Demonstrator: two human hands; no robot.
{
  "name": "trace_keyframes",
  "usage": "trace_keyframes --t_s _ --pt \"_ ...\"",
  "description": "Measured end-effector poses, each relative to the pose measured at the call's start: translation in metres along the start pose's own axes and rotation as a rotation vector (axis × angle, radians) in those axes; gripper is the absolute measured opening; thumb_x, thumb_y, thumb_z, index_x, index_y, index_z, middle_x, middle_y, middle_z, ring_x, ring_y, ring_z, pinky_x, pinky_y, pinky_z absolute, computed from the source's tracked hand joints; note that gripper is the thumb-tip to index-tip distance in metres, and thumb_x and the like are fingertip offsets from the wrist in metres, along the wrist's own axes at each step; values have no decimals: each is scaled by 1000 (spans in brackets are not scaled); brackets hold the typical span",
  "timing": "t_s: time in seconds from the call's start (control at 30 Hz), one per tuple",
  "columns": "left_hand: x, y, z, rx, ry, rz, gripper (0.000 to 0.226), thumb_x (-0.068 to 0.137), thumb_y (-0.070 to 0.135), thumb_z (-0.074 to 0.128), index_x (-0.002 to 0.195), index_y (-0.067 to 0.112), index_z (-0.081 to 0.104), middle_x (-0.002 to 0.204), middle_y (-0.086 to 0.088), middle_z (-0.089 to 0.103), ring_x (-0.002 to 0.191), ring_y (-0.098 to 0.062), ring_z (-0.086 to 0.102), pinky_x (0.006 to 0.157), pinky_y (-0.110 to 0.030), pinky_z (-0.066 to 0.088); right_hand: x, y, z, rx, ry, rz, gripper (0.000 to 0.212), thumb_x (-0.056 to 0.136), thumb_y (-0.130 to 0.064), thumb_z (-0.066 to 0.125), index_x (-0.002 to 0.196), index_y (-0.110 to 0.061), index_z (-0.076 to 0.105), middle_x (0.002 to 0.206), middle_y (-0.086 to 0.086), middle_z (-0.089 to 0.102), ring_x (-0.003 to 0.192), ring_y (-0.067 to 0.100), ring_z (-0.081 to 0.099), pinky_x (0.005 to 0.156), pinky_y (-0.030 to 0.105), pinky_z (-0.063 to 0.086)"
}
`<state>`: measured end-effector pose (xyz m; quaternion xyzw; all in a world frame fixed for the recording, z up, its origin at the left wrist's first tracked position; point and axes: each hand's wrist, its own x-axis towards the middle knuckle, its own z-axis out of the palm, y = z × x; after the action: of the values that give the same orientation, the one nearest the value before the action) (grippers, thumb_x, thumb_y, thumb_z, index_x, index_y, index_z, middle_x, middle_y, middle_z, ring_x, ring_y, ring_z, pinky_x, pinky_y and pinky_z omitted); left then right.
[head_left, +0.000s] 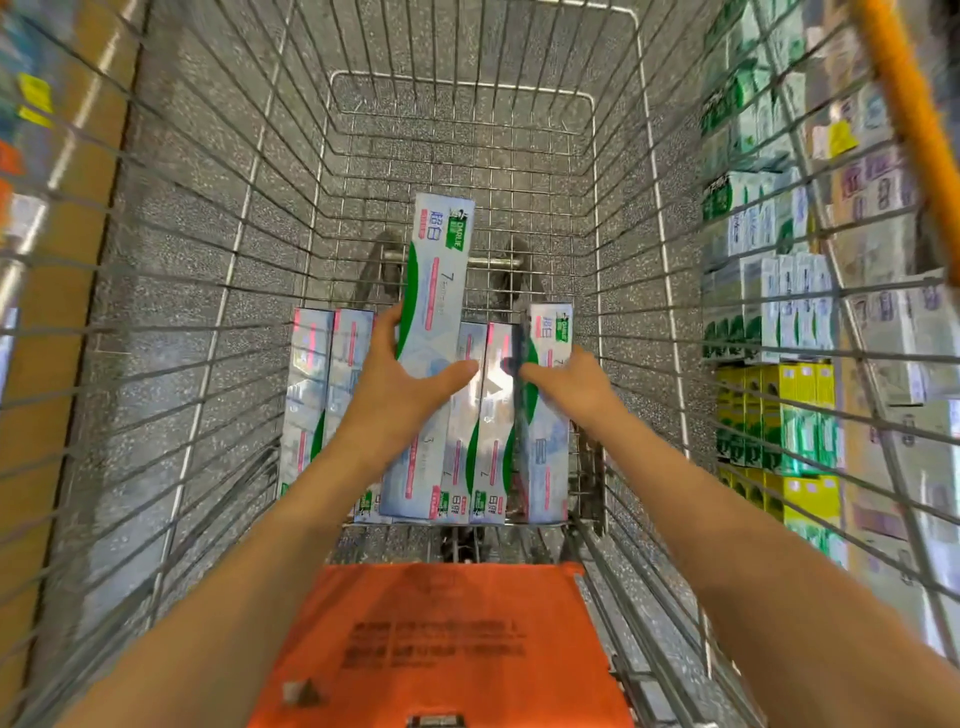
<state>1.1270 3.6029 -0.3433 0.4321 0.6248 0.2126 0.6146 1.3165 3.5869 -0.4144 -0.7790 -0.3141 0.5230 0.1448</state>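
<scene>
Head view looks down into a wire cart (208, 312). The left hand (395, 374) grips a raised box (439, 270) of toothpaste near its lower end, thumb across the face and fingers round the far edge. It is held above the row (311, 374) of like boxes on the cart floor. The right hand (566, 384) holds an end box (549, 332) at the row's right side, fingers curled on its long edge. These cartons look light and stiff along their length (thin card, though, so a hard squeeze would likely dent the faces), and glossy enough to slip. They are best taken across the narrow width near the middle, not by the end flaps. Shelf (769, 312) stock stands to the right.
</scene>
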Motion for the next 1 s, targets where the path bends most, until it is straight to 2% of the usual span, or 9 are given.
trace_keyframes --t_s 0.03,0.1,0.2,0.3,0.4,0.53,0.67,0.9,1.0 --pt "0 0 -4 3 19 -2 68 79 19 73 130 32 30 104 20 53 86 11 53 71 -8 43 -5 -12 -4 -64 -24 -52 26 80 -28 74 90 -14 54 76 -4 56 64 9 54 44 9 38" --pt "1 1 -12 9 77 0 69 79 19 72 134 25 31 101 17 54 82 11 52 68 -5 45 -17 -36 -8 -238 -114 -177 56 76 -21 75 124 -15 46 97 -2 57 84 16 59 63 21 48" --pt "4 9 -30 35 182 21 64 82 17 70 135 17 33 101 11 53 73 10 47 51 1 39 -41 -62 -2 -504 -256 -347 86 72 -18 77 140 -23 26 116 3 53 90 22 59 78 39 54" --pt "14 13 -50 -17 265 35 68 81 18 71 137 13 33 116 2 57 80 1 56 79 -20 51 -62 -61 11 -785 -363 -431 84 76 -22 74 143 -31 23 129 5 45 106 27 55 92 46 47" --pt "18 17 -60 -35 283 29 78 79 22 73 142 15 28 122 -1 58 91 -10 60 89 -33 47 -78 -42 28 -1101 -446 -606 73 82 -20 64 143 -35 27 131 7 42 120 32 44 104 51 28" --pt "20 17 -57 -48 264 28 73 81 19 71 140 16 29 109 6 58 86 -6 59 85 -32 46 -84 -23 27 -1433 -451 -786 68 89 -18 60 146 -32 26 148 8 30 137 34 25 110 63 8" --pt "16 10 -44 -37 217 11 71 82 17 71 141 14 31 113 2 58 91 -13 59 84 -30 45 -76 4 -1 -1655 -449 -717 62 93 -13 54 147 -24 25 153 9 22 143 34 4 100 75 1" --pt "9 -1 -25 6 115 -12 74 82 20 70 142 23 27 103 15 54 86 -3 55 77 -20 40 -60 41 4 -1712 -357 -615 76 94 -15 53 151 -18 3 156 18 -13 138 47 -21 96 80 4" --pt "10 -6 -26 27 82 -24 78 81 21 71 143 26 25 115 10 53 96 -9 56 79 -19 40 -56 54 16 -1644 -347 -571 82 93 -3 47 150 -23 -9 149 16 -33 129 53 -30 97 80 2"
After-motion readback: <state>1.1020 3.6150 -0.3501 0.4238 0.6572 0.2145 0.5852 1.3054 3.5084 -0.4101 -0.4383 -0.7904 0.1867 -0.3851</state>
